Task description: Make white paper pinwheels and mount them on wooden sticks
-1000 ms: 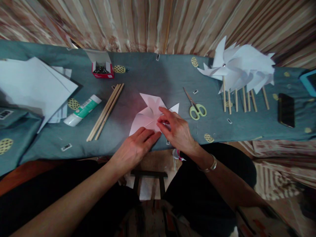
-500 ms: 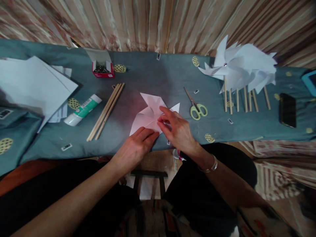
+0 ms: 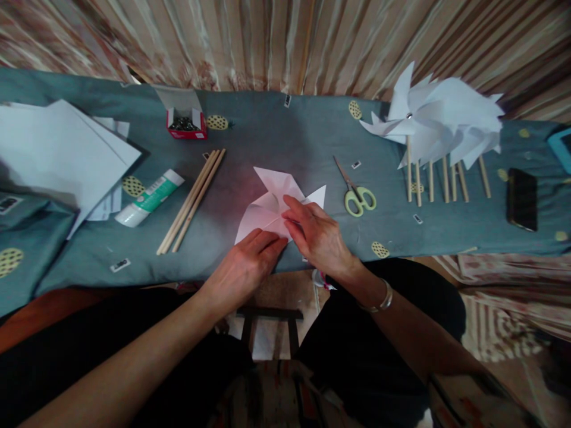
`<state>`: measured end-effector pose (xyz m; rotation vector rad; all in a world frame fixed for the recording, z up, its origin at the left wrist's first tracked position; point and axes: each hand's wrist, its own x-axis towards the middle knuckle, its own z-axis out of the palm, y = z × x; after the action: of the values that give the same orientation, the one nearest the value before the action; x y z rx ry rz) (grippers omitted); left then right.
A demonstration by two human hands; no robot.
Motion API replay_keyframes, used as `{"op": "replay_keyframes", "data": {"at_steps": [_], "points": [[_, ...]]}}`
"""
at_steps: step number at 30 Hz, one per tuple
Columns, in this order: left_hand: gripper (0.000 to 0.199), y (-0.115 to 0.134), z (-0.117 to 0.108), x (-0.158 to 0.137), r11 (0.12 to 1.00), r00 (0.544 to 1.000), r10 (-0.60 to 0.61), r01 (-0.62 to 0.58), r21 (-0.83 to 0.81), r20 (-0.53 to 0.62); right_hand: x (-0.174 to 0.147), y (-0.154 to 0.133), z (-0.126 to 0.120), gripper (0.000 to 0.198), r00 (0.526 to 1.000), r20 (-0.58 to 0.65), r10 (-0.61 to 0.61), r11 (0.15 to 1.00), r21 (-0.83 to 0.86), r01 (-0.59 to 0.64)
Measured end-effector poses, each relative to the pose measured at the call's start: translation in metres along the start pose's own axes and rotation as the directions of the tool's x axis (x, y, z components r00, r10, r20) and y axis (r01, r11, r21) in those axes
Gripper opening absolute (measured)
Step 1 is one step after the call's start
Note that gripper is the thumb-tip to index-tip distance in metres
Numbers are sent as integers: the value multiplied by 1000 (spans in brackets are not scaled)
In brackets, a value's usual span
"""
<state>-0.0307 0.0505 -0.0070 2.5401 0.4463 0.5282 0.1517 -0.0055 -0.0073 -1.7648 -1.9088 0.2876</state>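
A white paper pinwheel (image 3: 263,213) without a stick lies on the cloth in front of me, its blades folded in toward the middle. My left hand (image 3: 247,258) is closed on its near edge, thumb and fingers together at the paper. At the centre, my right hand (image 3: 314,232) presses the folded tips with its fingers bent close together. Whether a small pin is under those fingertips cannot be seen. Right of the pinwheel rest scissors (image 3: 359,200) with green handles, blades pointing away from me.
Wooden sticks (image 3: 191,202), a glue tube (image 3: 150,198) and a red box of small metal pieces (image 3: 186,126) lie left of the pinwheel. Paper sheets (image 3: 57,148) are stacked far left. Finished pinwheels on sticks (image 3: 446,119) and a phone (image 3: 521,199) lie to the right.
My right hand's fingers have shifted very slightly at the pinwheel's centre, the index finger a little lower. My left hand and the paper stay in place.
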Motion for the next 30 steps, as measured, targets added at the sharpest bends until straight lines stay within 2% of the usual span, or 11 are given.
{"op": "replay_keyframes", "data": {"at_steps": [3, 8, 12, 24, 28, 30], "points": [[24, 0, 0, 1, 1000, 1000, 4, -4, 7, -1, -2, 0, 1, 48, 999, 27, -40, 998, -47, 42], [24, 1, -2, 1, 1000, 1000, -4, 4, 4, 26, -5, -11, -1, 51, 988, 140, -57, 982, -173, 82], [23, 2, -3, 2, 1000, 1000, 11, -11, 7, 19, -9, -16, 1, 48, 986, 130, -101, 957, -258, 132], [20, 4, -12, 5, 998, 1000, 13, -15, 66, 26, -8, -23, 11, 50, 984, 166, -66, 954, -278, 111], [18, 2, -8, 4, 996, 999, 27, -29, 79, 20, -8, -20, 8, 53, 988, 144, -55, 978, -194, 83], [19, 1, -6, 4, 996, 999, 32, -32, 86, 2, -7, -19, 0, 50, 995, 90, -52, 992, -114, 62]]}}
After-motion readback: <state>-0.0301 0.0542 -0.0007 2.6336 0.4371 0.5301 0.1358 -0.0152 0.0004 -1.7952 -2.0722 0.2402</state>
